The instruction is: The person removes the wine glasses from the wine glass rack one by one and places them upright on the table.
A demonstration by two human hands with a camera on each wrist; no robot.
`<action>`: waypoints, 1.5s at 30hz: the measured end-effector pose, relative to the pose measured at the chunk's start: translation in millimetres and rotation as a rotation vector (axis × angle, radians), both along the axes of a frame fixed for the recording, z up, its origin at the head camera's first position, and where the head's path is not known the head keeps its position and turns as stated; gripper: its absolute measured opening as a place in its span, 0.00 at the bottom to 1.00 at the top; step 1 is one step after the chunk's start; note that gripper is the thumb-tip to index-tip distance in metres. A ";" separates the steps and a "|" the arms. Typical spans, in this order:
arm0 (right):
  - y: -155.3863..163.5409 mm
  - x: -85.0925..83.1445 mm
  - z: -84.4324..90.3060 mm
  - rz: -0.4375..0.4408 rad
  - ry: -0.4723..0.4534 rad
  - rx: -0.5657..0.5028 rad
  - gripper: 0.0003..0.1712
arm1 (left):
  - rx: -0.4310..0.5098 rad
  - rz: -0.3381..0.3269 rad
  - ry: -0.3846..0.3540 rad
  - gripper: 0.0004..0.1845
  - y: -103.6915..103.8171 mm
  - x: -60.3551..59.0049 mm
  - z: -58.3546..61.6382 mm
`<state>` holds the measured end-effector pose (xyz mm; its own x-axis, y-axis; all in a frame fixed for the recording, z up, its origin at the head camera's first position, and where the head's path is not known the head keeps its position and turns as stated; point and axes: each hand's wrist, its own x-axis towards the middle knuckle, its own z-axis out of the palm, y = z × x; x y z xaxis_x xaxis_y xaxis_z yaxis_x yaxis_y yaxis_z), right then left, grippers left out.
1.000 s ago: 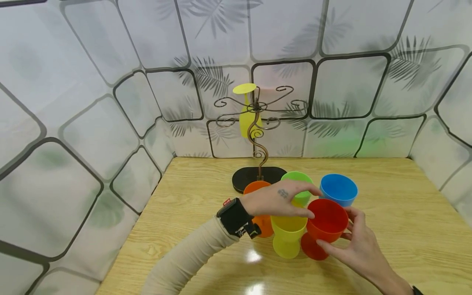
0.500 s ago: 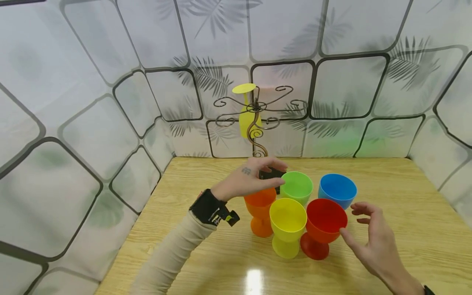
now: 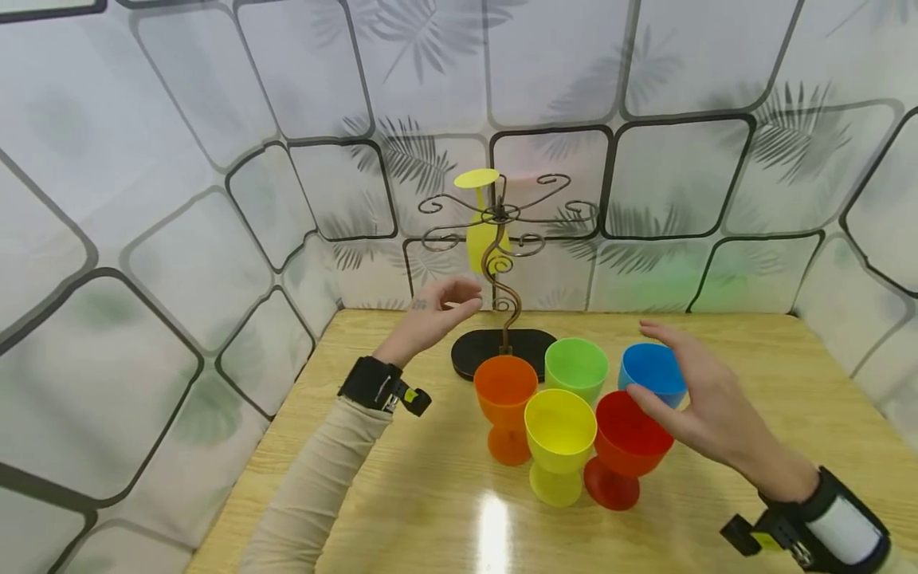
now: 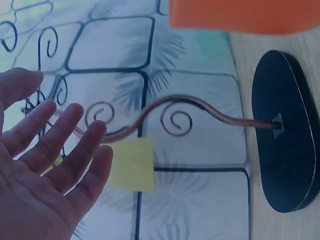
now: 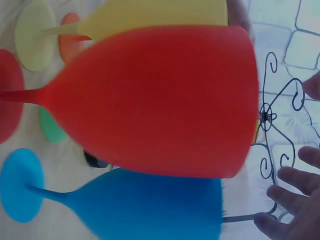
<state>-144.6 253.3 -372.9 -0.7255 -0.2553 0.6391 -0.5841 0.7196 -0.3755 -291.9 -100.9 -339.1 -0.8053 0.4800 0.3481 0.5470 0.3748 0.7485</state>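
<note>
Five plastic goblets stand upright in a cluster on the wooden table (image 3: 789, 399): orange (image 3: 505, 391), green (image 3: 576, 368), blue (image 3: 663, 375), yellow (image 3: 559, 430) and red (image 3: 631, 450). Behind them is a curly metal rack (image 3: 498, 231) on a black oval base (image 3: 488, 351), with a second yellow goblet (image 3: 482, 239) hanging upside down from it. My left hand (image 3: 466, 293) is open in the air just left of the rack's stem (image 4: 165, 112) and holds nothing. My right hand (image 3: 645, 360) hovers open over the blue and red goblets, its fingers (image 5: 295, 200) spread.
Patterned white panels (image 3: 179, 239) wall in the table on the left, back and right. Bare tabletop lies to the right of the goblets and in front of them. The rack's other hook arms (image 3: 566, 207) carry nothing.
My left hand rose from over the goblets and moved back left to the rack's stem. My right hand let go of the red goblet and lifted above the blue and red ones.
</note>
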 end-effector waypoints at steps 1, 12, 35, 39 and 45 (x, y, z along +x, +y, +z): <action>-1.9 -4.0 4.3 0.016 -0.011 0.022 0.48 | 0.006 0.023 -0.006 0.15 -2.3 -2.7 -2.0; -24.4 -39.2 40.6 0.181 -0.148 0.168 0.42 | 0.099 0.188 -0.058 0.23 -12.5 -31.6 -4.5; -53.0 -84.2 57.9 0.268 -0.386 0.262 0.44 | 0.166 0.308 -0.295 0.38 11.5 -95.1 -13.6; -51.6 -83.2 57.7 0.258 -0.413 0.263 0.44 | 0.151 0.329 -0.380 0.45 17.2 -98.4 -15.6; -49.6 -81.0 57.1 0.264 -0.427 0.256 0.43 | 0.082 0.374 -0.367 0.50 30.9 -110.7 -19.0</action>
